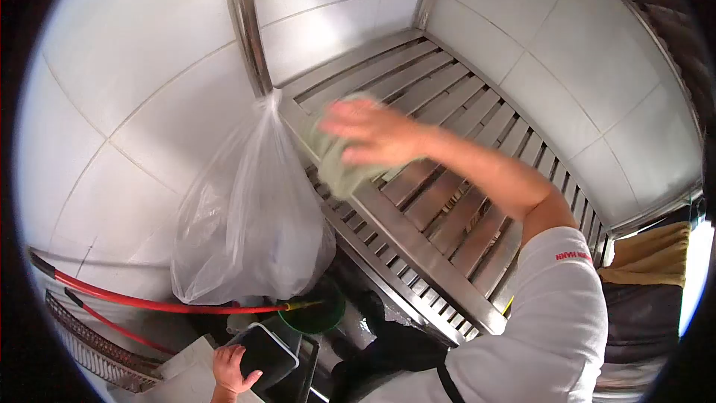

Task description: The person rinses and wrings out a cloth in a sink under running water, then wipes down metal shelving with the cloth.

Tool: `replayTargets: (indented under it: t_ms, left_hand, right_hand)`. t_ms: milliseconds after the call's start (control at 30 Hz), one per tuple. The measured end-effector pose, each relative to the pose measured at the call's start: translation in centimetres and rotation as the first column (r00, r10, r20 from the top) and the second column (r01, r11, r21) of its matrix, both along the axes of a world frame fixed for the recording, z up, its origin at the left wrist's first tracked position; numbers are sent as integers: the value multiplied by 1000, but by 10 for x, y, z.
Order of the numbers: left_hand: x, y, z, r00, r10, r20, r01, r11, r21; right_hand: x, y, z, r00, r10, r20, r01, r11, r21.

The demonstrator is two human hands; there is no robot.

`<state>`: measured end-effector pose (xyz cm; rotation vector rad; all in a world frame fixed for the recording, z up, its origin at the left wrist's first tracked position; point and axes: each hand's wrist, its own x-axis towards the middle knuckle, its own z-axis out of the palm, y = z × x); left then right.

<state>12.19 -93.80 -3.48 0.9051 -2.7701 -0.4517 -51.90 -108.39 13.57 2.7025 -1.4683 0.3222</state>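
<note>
A pale green cloth [339,172] is under and around my right hand [369,130], at the front left edge of the slatted metal rack [425,242]. That hand is blurred, with its fingers over the cloth. My left hand [233,372] rests at the bottom of the view, fingers apart, on a white surface [192,367] beside a black container with a light rim [265,358]. Its thumb reaches the near side of that container.
A clear plastic bag [257,231] hangs from a metal post [250,26] left of the rack. Below it, a red pole [171,306] crosses over a green bucket [317,317]. White tiled walls [142,67] enclose the rack. Cloths [645,257] hang at the right.
</note>
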Motion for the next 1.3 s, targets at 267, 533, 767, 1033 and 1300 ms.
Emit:
replayTargets:
  t_ms: [267,533,767,1033,1300]
  left_hand:
    - [-1,4,2,998,52,-45,-52,999,11]
    - [-10,6,26,994,57,96,-66,993,100]
    - [-9,7,24,978,98,182,-132,973,187]
    - [-1,14,15,987,69,146,-86,990,114]
    - [0,10,8,989,82,121,-100,984,147]
  right_hand:
    - [-143,-103,9,382,-922,57,883,383,273]
    - [-6,-2,-13,998,21,57,-21,1000,2]
    - [-268,-28,-33,724,-680,118,684,684,-255]
    - [-313,99,-2,343,-904,-254,881,403,-246]
    - [-273,458,57,126,-758,640,985,171,9]
